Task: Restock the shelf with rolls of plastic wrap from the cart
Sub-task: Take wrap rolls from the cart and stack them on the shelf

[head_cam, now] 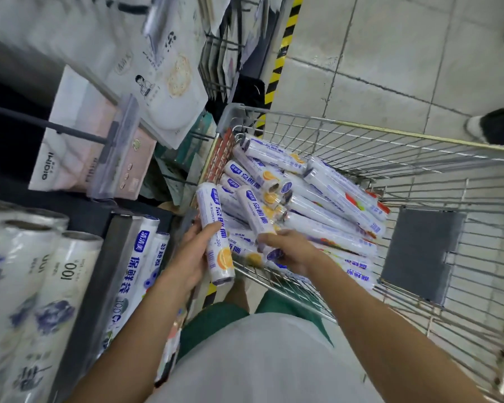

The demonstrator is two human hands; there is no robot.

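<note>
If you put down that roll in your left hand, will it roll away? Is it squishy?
Probably it would roll: the roll is a smooth round tube. Likely stiff, not squishy: it sticks out straight though the left hand grips only part of it. Its glossy wrapper may feel slippery.

Cart (361, 128): right of shelf (108, 271), on floor (419, 53).
Pile of rolls (332, 205): in cart, heaped toward its left and near sides.
Roll (214, 228): in left hand (186, 257), over cart's near-left corner, between shelf and pile.
Second roll (255, 210): atop pile, near end in right hand (291, 250).
Shelf rolls (41, 286): on shelf, far left.
Hanging packs (85, 158): behind shelf rolls, left of cart.
Striped floor tape (282, 48): behind cart.
</note>
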